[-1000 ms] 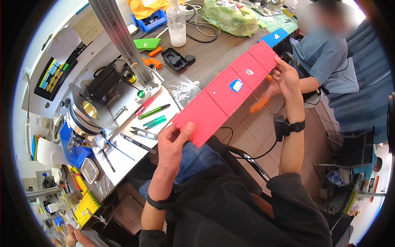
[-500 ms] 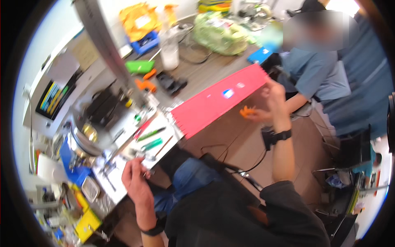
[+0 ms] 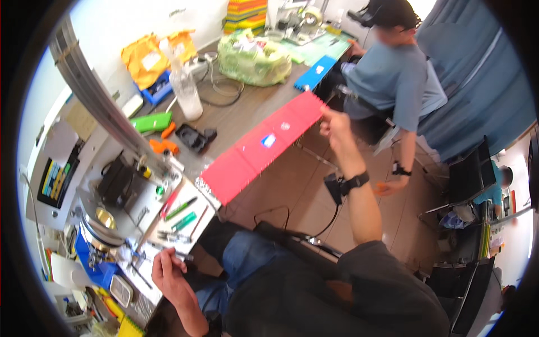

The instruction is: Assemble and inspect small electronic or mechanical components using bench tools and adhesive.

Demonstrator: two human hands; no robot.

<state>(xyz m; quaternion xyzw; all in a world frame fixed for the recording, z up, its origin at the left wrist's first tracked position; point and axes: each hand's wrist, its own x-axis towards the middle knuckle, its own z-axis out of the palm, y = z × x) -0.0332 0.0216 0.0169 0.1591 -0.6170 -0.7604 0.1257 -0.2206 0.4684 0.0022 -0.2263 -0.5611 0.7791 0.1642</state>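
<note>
A long flat red panel (image 3: 264,147) with toothed short ends slants along the desk's near edge, a white and blue label at its middle. At its far right corner is my right hand (image 3: 338,130), fingers closed and touching the corner; a black strap circles that wrist. My left hand (image 3: 171,276) is curled in front of the white worktop (image 3: 203,216), apart from the panel. A small grey piece shows at its fingertips, too unclear to name. Near it lie several thin hand tools (image 3: 171,235), a green tool (image 3: 183,221) and a dark green pen-like tool (image 3: 181,208).
Beyond the panel stand a clear bottle (image 3: 185,92) and a pale green plastic bag (image 3: 254,59). A black holder (image 3: 195,137) lies beside orange parts (image 3: 164,146). A metal post (image 3: 98,92) rises at left. A co-worker (image 3: 387,67) sits at right by a blue panel (image 3: 316,73).
My view has shifted, so the desk and red panel appear farther left. The co-worker's hand with the orange thing has moved away from my right hand, and the co-worker now faces the desk.
</note>
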